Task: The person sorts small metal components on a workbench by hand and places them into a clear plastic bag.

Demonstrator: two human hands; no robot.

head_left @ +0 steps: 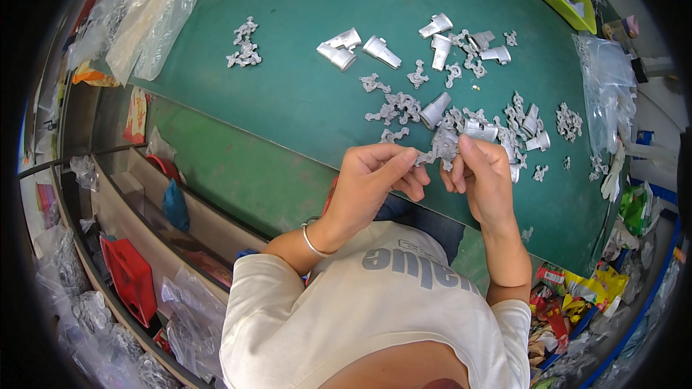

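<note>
Pinching grey casting point(424, 159) in left hand point(376, 174); right hand point(487, 179) curled, can't tell hold (casting pile point(447, 141) just beyond); silver sleeves point(441, 51) far right.

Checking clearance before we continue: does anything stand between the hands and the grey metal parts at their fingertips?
Nothing visible: the left hand and right hand meet the grey metal parts directly. A silver sleeve lies beyond, not between.

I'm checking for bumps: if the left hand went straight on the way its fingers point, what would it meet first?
Probably the gray metal pieces just ahead, then perhaps the right hand; their exact depth is unclear.
</note>
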